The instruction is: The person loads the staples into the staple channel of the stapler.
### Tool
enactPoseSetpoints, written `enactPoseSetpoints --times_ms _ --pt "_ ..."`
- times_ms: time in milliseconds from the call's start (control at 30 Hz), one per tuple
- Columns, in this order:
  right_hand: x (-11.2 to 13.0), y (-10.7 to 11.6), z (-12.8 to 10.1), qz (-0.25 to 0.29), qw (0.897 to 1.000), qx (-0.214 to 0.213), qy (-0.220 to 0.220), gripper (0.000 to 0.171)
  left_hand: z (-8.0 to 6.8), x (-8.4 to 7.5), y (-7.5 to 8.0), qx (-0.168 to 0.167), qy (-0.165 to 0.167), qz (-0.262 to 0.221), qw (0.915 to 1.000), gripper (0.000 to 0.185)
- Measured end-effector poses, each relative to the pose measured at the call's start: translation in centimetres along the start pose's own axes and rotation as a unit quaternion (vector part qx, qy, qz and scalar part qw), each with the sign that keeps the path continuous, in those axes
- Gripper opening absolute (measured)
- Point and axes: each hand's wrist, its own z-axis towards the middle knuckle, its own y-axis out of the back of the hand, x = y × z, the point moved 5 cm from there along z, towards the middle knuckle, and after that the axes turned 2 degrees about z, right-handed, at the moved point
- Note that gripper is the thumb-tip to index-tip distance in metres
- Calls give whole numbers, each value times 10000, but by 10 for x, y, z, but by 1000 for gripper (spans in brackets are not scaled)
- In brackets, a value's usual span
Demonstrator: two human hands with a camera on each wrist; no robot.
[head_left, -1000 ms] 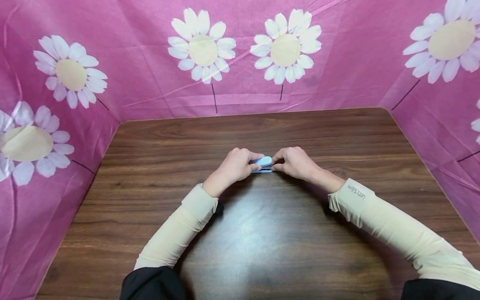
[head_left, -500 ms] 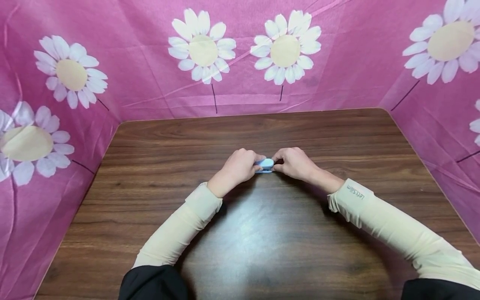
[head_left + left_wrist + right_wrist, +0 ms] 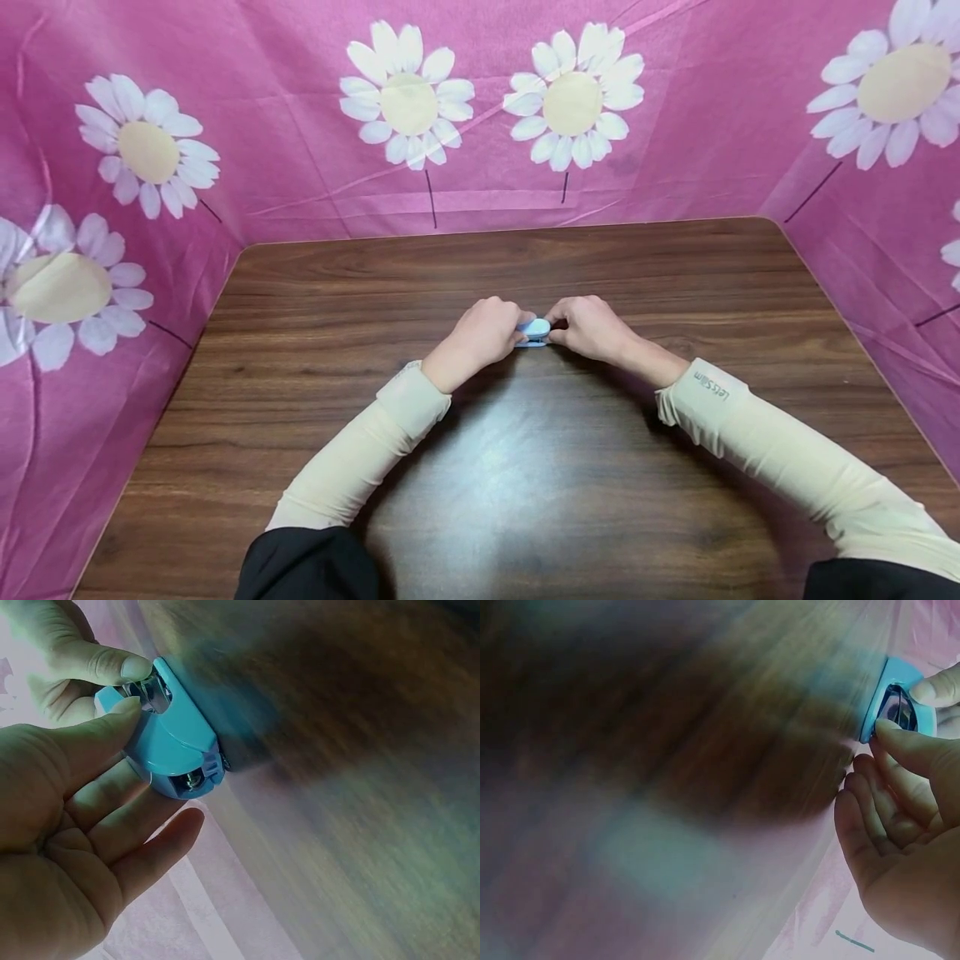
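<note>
i work at a dark brown wooden table with rounded corners (image 3: 315, 467), its grain running side to side. my forearms in cream sleeves (image 3: 780, 462) lie across its near half, with a soft glare between them.

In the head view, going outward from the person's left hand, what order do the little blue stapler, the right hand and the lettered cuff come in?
1. Blue stapler: pinched by the left hand, at its fingertips.
2. Right hand: just past the stapler, holding its other end.
3. Lettered cuff: farther right, on the right forearm.

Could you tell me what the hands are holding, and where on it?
A small blue stapler: left hand pinches one end, right hand the other.
</note>
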Motion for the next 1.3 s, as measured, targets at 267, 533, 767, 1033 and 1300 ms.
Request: enactPoseSetpoints --times_ms 267,533,767,1033,1300 --pt "-3 -2 -3 25 10000 22 -2 15 -1 1 -4 -130 -52 -267 9995 26" --pt "-4 0 -4 -20 10000 -23 -16 13 -3 8 -4 -144 179 -591 9980 39" --pt "-4 0 -3 41 10000 55 -44 13 -6 14 -3 56 449 -841 9954 44" --pt "-3 0 -1 131 9998 93 -92 13 -8 16 -3 -10 412 -903 9951 42" --pt "-4 2 -2 172 9998 77 -45 13 -12 19 0 -90 434 -938 9946 46"
